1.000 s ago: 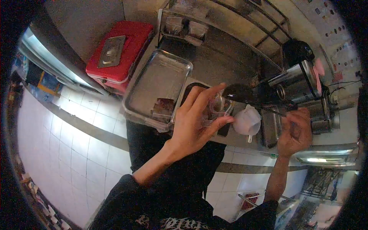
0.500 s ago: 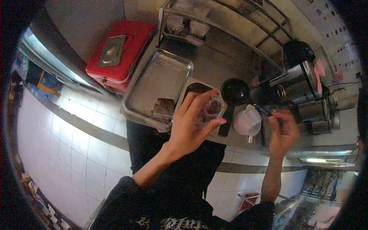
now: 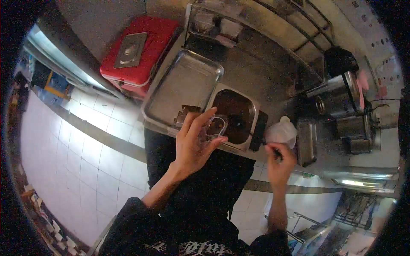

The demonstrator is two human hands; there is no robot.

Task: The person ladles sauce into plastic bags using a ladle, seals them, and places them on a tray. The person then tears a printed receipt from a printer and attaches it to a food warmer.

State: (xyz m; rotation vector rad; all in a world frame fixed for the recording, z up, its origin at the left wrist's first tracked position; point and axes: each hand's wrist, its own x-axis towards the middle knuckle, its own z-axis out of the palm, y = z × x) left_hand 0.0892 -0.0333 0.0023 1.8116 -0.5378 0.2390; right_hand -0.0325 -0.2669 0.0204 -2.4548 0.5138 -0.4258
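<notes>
My left hand [image 3: 192, 141] is closed around a clear plastic cup [image 3: 218, 124], its open mouth turned toward the metal pan [image 3: 257, 112] of dark brown liquid. Close to the white jug [image 3: 282, 133], my right hand [image 3: 282, 161] has its fingers pinched on what looks like the handle of a black ladle [image 3: 237, 123]. The ladle's bowl is down in the dark liquid and hard to make out. Just left of the cup, small clear packs with brown contents [image 3: 184, 114] lie in the corner of a large metal tray [image 3: 149, 112].
A red cooler box [image 3: 160, 36] with a metal lid [image 3: 130, 50] on it stands at the back left. A narrow metal tray [image 3: 315, 143] and steel containers [image 3: 337, 91] are on the right. Filled cups [image 3: 230, 29] sit in the rack behind.
The black ladle has come left and down from above the counter into the pan, with my right hand moving left. My left hand and the cup have shifted slightly left and down.
</notes>
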